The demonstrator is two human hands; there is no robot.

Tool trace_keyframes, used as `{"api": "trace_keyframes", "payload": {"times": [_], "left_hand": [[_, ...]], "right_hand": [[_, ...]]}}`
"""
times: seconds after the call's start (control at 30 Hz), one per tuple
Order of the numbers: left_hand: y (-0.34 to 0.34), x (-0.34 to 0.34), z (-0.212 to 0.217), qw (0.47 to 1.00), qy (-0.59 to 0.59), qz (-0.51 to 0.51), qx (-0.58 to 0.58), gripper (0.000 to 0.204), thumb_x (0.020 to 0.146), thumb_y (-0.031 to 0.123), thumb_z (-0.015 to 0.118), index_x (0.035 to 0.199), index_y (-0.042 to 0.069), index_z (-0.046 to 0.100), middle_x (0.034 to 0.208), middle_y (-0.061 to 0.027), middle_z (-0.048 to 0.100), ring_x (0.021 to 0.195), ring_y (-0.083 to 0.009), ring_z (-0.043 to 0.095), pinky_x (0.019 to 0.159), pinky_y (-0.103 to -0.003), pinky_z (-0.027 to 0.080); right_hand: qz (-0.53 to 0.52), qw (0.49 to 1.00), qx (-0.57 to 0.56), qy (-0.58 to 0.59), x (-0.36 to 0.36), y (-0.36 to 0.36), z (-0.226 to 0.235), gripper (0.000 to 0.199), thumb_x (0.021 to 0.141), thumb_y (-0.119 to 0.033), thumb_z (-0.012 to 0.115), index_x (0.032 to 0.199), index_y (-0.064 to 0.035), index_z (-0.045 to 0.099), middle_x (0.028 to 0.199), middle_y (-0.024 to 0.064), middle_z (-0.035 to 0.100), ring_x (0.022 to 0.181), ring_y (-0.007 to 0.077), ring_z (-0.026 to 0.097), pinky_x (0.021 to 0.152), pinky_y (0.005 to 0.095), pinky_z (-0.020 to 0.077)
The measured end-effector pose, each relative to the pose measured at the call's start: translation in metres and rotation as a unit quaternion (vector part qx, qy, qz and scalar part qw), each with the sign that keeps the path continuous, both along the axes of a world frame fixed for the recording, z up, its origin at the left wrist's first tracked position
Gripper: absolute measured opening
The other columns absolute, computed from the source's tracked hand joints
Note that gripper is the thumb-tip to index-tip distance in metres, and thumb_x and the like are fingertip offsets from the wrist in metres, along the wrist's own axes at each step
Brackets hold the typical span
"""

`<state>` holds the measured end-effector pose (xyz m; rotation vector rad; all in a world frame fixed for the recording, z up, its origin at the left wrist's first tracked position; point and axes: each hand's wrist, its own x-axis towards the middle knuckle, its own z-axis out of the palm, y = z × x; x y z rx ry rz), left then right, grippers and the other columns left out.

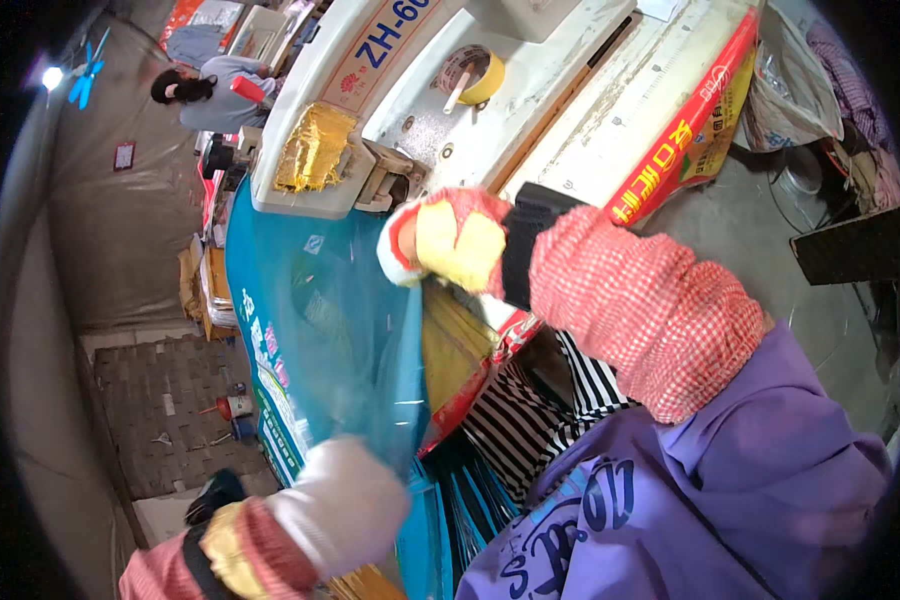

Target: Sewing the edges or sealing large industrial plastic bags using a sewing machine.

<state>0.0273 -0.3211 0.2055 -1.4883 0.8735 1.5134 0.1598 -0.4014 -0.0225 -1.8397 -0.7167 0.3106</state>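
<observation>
A large blue plastic sack (330, 300) with printing along its left side is spread below the head of a white industrial sewing machine (315, 110). My right hand (410, 245), in a white and red glove with yellow patches, is closed on the sack's upper right edge, just below the needle area (390, 180). Over the sack's lower part is my left hand (345, 505) in a white glove. Motion smears it, so its fingers and grip cannot be made out. Red checked sleeves cover both forearms.
A yellow tape roll (483, 78) rests on the machine bed. Gold tape (315, 148) covers part of the machine head. Right of it runs a worn table (610, 110) with a red and yellow printed strip. Stacked blue sacks (480, 500) lie near my lap. Another person (220, 92) is at upper left.
</observation>
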Motion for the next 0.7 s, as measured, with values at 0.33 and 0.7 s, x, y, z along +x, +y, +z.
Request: {"api": "trace_keyframes", "payload": {"times": [0.33, 0.7], "left_hand": [[-0.031, 0.041, -0.004, 0.996, -0.024, -0.06, -0.059, 0.009, 0.071, 0.018, 0.066, 0.071, 0.012, 0.072, 0.066, -0.0043, 0.066, 0.066, -0.024, 0.065, 0.07, -0.035, 0.046], [-0.015, 0.078, -0.011, 0.972, -0.213, -0.096, -0.017, 0.027, 0.078, 0.038, 0.067, 0.067, 0.014, 0.071, 0.063, -0.0059, 0.064, 0.067, -0.0241, 0.064, 0.058, -0.036, 0.049]], "right_hand": [[-0.334, 0.887, -0.276, -0.159, -0.083, 0.053, -0.014, 0.025, 0.081, -0.016, 0.055, 0.099, -0.0012, 0.064, 0.076, 0.0129, 0.064, 0.068, 0.0266, 0.066, 0.052, 0.0398, 0.0502], [-0.338, 0.833, -0.423, -0.114, 0.004, 0.134, -0.047, 0.017, 0.08, -0.018, 0.06, 0.086, -0.0065, 0.071, 0.075, 0.0109, 0.066, 0.07, 0.026, 0.065, 0.062, 0.0383, 0.0517]]}}
